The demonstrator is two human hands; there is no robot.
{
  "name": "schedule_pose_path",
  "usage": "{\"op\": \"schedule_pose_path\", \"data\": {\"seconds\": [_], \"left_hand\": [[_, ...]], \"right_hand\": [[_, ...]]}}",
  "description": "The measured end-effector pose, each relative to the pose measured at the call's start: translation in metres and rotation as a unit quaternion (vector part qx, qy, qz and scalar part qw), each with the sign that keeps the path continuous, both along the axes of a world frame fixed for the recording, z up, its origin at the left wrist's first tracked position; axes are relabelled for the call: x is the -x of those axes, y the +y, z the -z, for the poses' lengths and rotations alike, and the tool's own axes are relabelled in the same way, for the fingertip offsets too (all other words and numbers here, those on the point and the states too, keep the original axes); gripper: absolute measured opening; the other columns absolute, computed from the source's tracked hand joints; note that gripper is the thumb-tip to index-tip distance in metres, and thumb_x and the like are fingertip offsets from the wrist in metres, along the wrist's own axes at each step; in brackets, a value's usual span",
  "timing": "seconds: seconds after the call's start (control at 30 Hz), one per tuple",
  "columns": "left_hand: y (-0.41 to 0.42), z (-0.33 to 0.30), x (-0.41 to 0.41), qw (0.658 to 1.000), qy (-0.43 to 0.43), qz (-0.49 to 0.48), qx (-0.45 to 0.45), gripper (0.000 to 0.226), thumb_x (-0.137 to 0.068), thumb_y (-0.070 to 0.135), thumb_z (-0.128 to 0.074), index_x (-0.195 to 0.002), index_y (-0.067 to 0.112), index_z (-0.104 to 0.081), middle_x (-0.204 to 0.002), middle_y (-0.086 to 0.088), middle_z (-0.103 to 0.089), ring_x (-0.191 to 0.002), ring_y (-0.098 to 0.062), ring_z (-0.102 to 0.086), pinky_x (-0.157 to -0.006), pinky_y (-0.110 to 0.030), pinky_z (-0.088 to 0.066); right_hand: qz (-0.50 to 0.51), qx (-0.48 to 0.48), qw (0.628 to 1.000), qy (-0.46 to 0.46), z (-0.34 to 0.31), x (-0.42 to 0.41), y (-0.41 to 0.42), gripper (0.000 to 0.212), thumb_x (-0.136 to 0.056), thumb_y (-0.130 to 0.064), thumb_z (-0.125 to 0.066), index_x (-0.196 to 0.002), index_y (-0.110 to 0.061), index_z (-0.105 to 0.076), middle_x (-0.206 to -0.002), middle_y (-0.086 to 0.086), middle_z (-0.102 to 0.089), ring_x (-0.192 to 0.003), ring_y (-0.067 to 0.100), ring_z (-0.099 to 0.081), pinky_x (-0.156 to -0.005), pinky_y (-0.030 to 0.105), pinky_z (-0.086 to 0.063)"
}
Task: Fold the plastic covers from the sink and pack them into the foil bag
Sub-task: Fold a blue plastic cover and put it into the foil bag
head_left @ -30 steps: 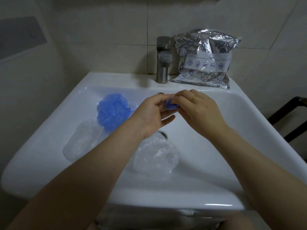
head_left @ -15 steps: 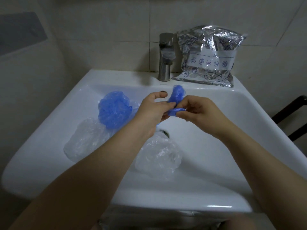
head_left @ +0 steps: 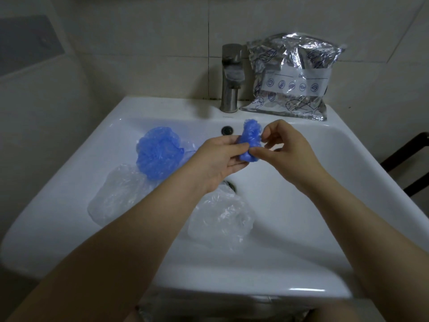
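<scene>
Lying nearest in the white sink [head_left: 313, 259], two clear plastic covers [head_left: 220, 220] [head_left: 118, 194] rest beside the drain. Above them, the left hand [head_left: 218, 159] and right hand [head_left: 287, 149] pinch a small folded blue cover [head_left: 249, 140] between their fingertips. A loose blue cover [head_left: 157, 154] lies left. Behind, the foil bag [head_left: 292, 75] leans against the wall beside the tap [head_left: 229, 77].

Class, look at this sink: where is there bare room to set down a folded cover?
Free: the right half of the sink, from the right hand to the right rim, and the ledge left of the tap. Crowded: the left basin, with the blue cover and two clear covers; the foil bag fills the right ledge.
</scene>
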State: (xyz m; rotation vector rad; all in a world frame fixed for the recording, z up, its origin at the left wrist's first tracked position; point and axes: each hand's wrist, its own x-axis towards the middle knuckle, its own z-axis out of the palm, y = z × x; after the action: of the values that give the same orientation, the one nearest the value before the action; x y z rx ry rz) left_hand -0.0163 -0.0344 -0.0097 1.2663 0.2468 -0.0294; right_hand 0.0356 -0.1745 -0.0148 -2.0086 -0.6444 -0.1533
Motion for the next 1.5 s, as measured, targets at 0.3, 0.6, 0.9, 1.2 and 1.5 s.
{"op": "schedule_pose_path", "data": {"seconds": [0.3, 0.6, 0.9, 1.2, 1.5], "left_hand": [[-0.002, -0.008, 0.004, 0.996, 0.011, -0.020, 0.088, 0.033, -0.096, -0.001, -0.037, -0.127, 0.003, -0.049, -0.096, -0.007, -0.065, -0.091, -0.016, -0.063, -0.077, -0.026, -0.053], [-0.002, -0.006, 0.000, 0.999, 0.026, -0.008, 0.024, 0.029, -0.093, 0.031, -0.052, -0.114, 0.014, -0.060, -0.108, -0.005, -0.067, -0.096, -0.015, -0.064, -0.098, -0.034, -0.043], [0.002, 0.000, 0.001, 0.997, -0.014, -0.015, -0.070, 0.027, -0.096, 0.012, -0.049, -0.121, 0.009, -0.057, -0.112, -0.009, -0.066, -0.097, -0.016, -0.066, -0.085, -0.019, -0.047], [-0.014, -0.005, 0.006, 0.999, 0.001, 0.040, -0.012, 0.034, -0.097, 0.024, -0.045, -0.124, 0.006, -0.055, -0.110, -0.014, -0.067, -0.094, -0.021, -0.067, -0.088, -0.026, -0.050], [-0.009, 0.000, 0.003, 0.982, -0.091, -0.015, -0.164, 0.018, -0.088, 0.003, -0.059, -0.103, 0.012, -0.063, -0.095, -0.003, -0.068, -0.091, -0.011, -0.064, -0.084, -0.017, -0.048]], "right_hand": [[-0.067, 0.139, 0.956, -0.248, 0.000, -0.001, -0.005, 0.034, -0.074, -0.019, -0.076, -0.105, -0.014, -0.063, -0.127, 0.009, -0.046, -0.110, 0.018, -0.044, -0.084, 0.024, -0.037], [-0.055, 0.121, 0.972, -0.192, -0.001, -0.007, -0.007, 0.016, -0.081, -0.024, -0.069, -0.094, -0.015, -0.069, -0.126, -0.006, -0.040, -0.110, 0.005, -0.035, -0.088, -0.003, -0.024], [-0.040, -0.067, 0.994, 0.079, -0.001, 0.000, 0.001, 0.020, -0.086, -0.015, -0.063, -0.066, -0.020, -0.060, -0.116, -0.005, -0.054, -0.099, 0.010, -0.054, -0.086, 0.022, -0.039], [-0.018, -0.121, 0.984, 0.128, -0.002, -0.005, -0.003, 0.019, -0.084, -0.014, -0.065, -0.071, -0.002, -0.060, -0.101, 0.000, -0.061, -0.087, 0.002, -0.058, -0.076, 0.010, -0.042], [-0.061, -0.141, 0.922, 0.356, -0.009, 0.006, 0.000, 0.025, -0.087, -0.032, -0.062, -0.098, -0.010, -0.063, -0.084, 0.003, -0.066, -0.067, 0.015, -0.059, -0.062, 0.024, -0.052]]}}
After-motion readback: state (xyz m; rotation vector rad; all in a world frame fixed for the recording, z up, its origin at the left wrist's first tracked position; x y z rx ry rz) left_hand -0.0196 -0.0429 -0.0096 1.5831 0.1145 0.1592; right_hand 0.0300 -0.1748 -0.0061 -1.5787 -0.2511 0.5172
